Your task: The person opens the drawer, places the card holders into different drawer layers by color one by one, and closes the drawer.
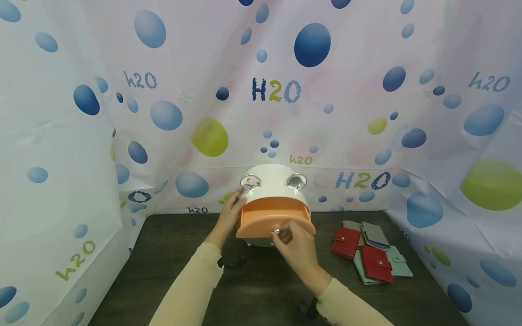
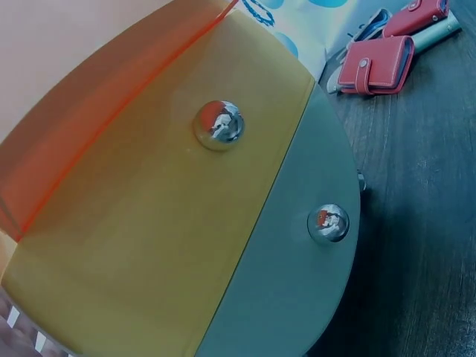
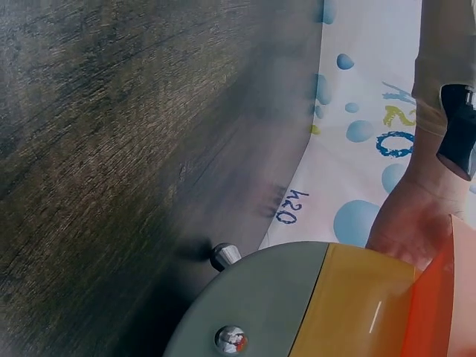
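A small rounded cabinet (image 1: pixel 271 183) with a white top and two shiny eye-like rings stands at the back of the table. Its peach top drawer (image 1: pixel 253 226) is pulled out. At the drawer's front, my right hand (image 1: pixel 297 251) pinches the silver knob (image 1: pixel 277 231) between thumb and curled fingers; neither wrist view shows that grip. My left hand (image 1: pixel 228 215) rests against the cabinet's left side, its fingers extended. Beneath the open drawer, a yellow drawer (image 2: pixel 163 216) and a grey-green drawer (image 2: pixel 286 253) are closed, each with a round silver knob.
On the table's right side lies a pile of wallets: a red wallet (image 1: pixel 377 264), another red wallet (image 1: pixel 346 242), a grey wallet (image 1: pixel 376 235) and a mint wallet (image 1: pixel 399 261). A patterned curtain (image 1: pixel 261 113) hangs close behind the cabinet. The dark table (image 1: pixel 175 249) spreads around it.
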{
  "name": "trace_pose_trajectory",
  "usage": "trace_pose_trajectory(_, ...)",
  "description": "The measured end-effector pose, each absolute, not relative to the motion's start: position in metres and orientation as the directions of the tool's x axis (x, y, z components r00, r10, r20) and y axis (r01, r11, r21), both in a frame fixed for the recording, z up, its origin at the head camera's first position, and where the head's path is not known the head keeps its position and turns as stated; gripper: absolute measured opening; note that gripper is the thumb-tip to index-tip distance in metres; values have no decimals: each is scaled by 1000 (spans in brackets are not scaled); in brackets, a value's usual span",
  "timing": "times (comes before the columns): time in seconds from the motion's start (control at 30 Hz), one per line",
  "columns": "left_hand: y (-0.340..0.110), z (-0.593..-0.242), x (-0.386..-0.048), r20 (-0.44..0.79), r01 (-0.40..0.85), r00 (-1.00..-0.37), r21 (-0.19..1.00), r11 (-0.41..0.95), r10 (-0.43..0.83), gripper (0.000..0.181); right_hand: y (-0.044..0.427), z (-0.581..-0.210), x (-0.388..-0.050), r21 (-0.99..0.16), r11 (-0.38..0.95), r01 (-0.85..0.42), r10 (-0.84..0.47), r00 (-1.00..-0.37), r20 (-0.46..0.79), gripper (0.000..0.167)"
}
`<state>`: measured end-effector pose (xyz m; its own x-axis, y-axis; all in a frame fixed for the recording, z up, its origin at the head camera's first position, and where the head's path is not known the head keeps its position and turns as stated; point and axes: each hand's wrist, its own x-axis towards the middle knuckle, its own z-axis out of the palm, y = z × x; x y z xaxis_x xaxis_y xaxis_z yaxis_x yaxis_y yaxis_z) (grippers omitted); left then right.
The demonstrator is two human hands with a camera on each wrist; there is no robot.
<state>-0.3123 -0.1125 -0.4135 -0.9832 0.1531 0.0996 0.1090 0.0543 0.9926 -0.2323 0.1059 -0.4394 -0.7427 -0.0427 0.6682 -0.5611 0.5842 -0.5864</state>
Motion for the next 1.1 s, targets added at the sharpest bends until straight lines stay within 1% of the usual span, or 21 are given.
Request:
trace_pose_trajectory(0.4,-113,-415,-314,90,101,-984,993,69,154,59,107,-439,-225,-574,579,-579,-59,-732,679,29)
trace_pose_trajectory(0.63,-114,-415,-314,95,108,-982,992,69,160,59,107,-439,-222,-580,575,-577,-62,-738,672,29)
trace_pose_trajectory(0.87,-114,-415,-314,99,113,-983,990,83,157,58,108,-441,-220,-578,568,-586,-60,-730,681,29)
trace_pose_trajectory(1.1,-114,-415,-313,85,100,-984,991,90,158,59,109,-440,-217,-581,586,-566,-56,-743,667,30)
